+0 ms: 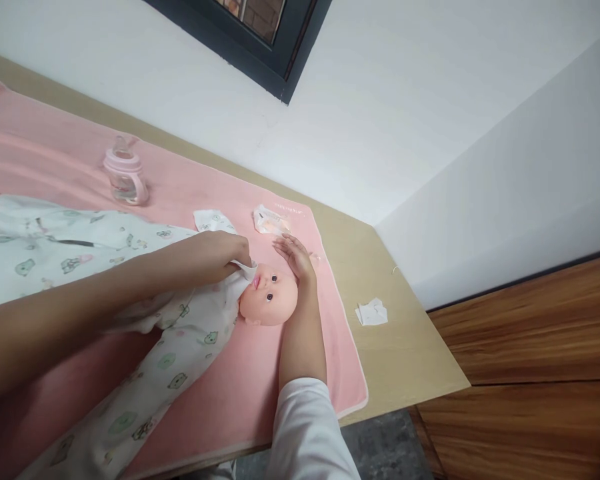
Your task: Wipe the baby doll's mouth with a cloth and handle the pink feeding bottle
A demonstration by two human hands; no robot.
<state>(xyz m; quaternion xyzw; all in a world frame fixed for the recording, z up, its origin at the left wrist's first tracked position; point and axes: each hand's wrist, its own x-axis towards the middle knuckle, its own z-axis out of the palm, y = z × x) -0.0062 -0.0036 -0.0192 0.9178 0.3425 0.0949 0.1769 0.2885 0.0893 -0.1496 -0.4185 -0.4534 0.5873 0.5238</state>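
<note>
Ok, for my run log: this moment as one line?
left hand: grip on white printed cloth garment | right hand: open, beside round bald doll head | pink-topped clear bottle: on pink cloth blanket

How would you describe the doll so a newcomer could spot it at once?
Start at the pale table and find the pink blanket on it. Near the blanket's right end, the doll has its head between the left hand, gripping a white printed garment, and the right forearm. That round, bald head with dark eyes sets it apart from the bottle and crumpled packet.
</note>
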